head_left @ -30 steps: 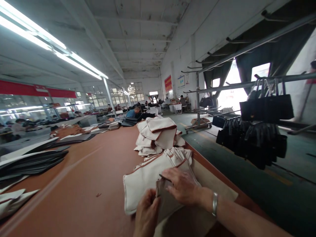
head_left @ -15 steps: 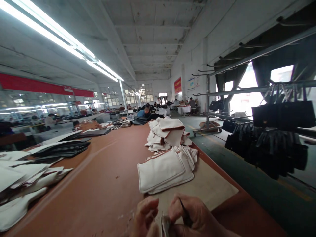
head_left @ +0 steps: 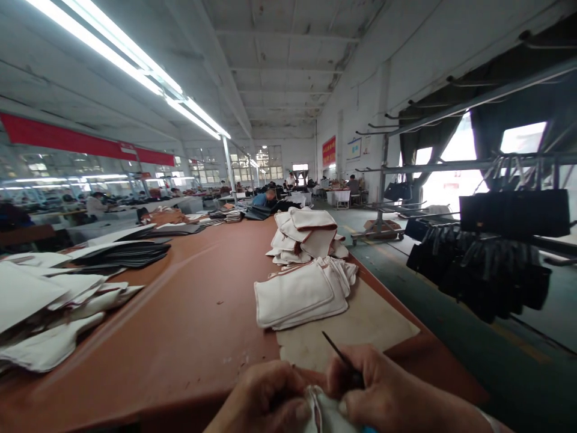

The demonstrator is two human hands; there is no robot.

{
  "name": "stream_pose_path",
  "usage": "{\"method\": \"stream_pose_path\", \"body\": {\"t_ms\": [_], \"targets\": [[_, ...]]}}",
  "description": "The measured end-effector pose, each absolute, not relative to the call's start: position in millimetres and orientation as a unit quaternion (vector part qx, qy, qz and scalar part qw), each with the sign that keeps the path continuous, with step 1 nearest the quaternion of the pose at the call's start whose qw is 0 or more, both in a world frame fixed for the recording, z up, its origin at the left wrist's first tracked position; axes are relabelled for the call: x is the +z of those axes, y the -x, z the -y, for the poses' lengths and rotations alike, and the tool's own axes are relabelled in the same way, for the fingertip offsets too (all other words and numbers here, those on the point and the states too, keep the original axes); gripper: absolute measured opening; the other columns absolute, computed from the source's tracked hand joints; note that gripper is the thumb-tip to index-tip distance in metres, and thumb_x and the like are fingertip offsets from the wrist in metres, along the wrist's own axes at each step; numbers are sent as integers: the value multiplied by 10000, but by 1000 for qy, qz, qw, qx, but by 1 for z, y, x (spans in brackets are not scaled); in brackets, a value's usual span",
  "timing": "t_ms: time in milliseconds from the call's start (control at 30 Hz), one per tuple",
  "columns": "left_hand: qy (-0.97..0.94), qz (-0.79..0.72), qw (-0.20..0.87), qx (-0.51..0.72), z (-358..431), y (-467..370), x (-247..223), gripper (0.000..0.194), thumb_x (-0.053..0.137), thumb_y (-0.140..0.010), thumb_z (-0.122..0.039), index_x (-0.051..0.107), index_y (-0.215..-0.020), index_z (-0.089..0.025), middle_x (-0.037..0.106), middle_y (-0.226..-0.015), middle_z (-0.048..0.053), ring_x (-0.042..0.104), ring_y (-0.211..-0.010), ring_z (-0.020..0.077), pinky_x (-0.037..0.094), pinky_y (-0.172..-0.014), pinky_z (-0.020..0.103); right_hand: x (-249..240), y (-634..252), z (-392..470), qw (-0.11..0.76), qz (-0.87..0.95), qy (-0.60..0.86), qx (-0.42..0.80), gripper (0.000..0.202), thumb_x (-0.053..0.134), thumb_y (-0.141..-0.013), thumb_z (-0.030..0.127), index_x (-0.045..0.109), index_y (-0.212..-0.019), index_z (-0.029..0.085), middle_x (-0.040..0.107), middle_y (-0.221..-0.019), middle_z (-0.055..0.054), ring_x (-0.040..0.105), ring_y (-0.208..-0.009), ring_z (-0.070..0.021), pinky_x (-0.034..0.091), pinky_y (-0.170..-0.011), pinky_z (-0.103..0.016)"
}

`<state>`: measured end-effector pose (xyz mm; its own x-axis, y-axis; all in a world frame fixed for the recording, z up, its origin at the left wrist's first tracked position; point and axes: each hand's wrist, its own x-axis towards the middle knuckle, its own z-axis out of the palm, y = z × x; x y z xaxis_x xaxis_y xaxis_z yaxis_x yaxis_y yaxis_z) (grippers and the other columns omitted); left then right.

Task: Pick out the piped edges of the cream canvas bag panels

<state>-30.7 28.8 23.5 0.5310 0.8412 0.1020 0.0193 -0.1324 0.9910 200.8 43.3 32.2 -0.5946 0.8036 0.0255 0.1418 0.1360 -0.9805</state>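
Observation:
Low in the view, my left hand (head_left: 270, 397) pinches a white fabric piece (head_left: 327, 412) with a narrow dark slit between its edges. My right hand (head_left: 376, 385) is closed around a thin dark pointed tool (head_left: 336, 347), its tip aimed up and left; its exact kind does not show. The right thumb also presses on the fabric piece. Just beyond both hands lies a fanned stack of white fabric pieces with brown edging (head_left: 295, 294), resting partly on a tan sheet (head_left: 374, 319). A higher, messier pile of similar pieces (head_left: 306, 231) sits behind it.
The brown-covered table (head_left: 193, 300) carries white pieces (head_left: 54, 343) and dark sheets (head_left: 126, 254) along its left side. To the right, past the table edge, black bags (head_left: 514, 213) hang on a metal rack (head_left: 383, 171). A person (head_left: 265, 197) is at the far end.
My hands have come together on the white fabric piece, the left fingers closing on it. The dark tool now sticks out farther above my right hand. The view has tilted slightly.

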Motion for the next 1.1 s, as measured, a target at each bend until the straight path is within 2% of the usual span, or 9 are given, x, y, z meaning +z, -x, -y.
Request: {"method": "stream_pose_path", "body": {"t_ms": [100,167,300,433,567,700,867,1000,1100], "targets": [[-725,-322,519,318,-32,29,22,359,691,-867,-496,648,-796,-147,597,-786,29,470,-680,124,364,-611,206,35,-200,-38,273,697,359,557,146,669,-754,252,597,-823,145,504,-709,32,426,-662,-115,335,-583,-218],[-752,-321,483,312,-32,26,14,363,653,-895,-498,644,-784,-152,602,-790,37,499,-699,136,384,-628,207,32,-199,-35,271,705,363,545,221,703,-778,324,566,-786,149,495,-702,35,405,-648,-109,324,-565,-215],[-783,-324,426,316,-27,22,4,443,567,-931,-550,596,-719,-162,586,-762,35,491,-682,134,371,-630,213,23,-196,-30,308,718,329,531,219,662,-769,265,474,-697,178,471,-691,41,385,-640,-100,320,-568,-207],[-698,-356,546,296,-18,17,6,458,586,-904,-589,634,-756,-159,546,-779,17,452,-687,132,356,-618,216,11,-199,-25,314,648,334,608,146,617,-728,253,500,-685,178,427,-634,54,357,-581,-86,287,-537,-201],[-635,-328,627,311,-20,12,-2,493,692,-802,-634,604,-722,-156,485,-693,-12,403,-639,117,323,-587,220,2,-202,-23,285,566,362,684,139,613,-694,289,529,-725,182,384,-549,83,292,-476,-65,222,-463,-193],[-597,-336,665,296,-26,6,-19,451,826,-712,-529,577,-720,-153,489,-651,-31,354,-556,76,255,-526,211,-3,-206,-24,284,557,377,683,166,632,-695,302,550,-756,171,419,-560,75,312,-481,-65,224,-448,-182],[-516,-370,706,314,-25,-2,-24,457,881,-610,-494,595,-668,-142,521,-602,-24,353,-519,70,236,-502,212,-9,-210,-22,306,570,364,670,211,637,-757,355,541,-772,168,418,-587,70,319,-505,-70,241,-469,-187],[-499,-397,710,298,-24,-8,-20,372,863,-609,-403,610,-651,-133,520,-582,-16,364,-514,78,228,-498,215,-4,-211,-21,312,637,361,605,278,729,-742,370,556,-783,156,479,-674,43,388,-608,-93,306,-543,-203],[-488,-399,720,290,-24,-10,-17,290,825,-606,-321,606,-641,-135,497,-565,-24,350,-503,76,223,-497,213,2,-211,-21,311,651,369,586,236,719,-732,319,547,-722,158,477,-667,43,379,-621,-97,319,-561,-210]]}}
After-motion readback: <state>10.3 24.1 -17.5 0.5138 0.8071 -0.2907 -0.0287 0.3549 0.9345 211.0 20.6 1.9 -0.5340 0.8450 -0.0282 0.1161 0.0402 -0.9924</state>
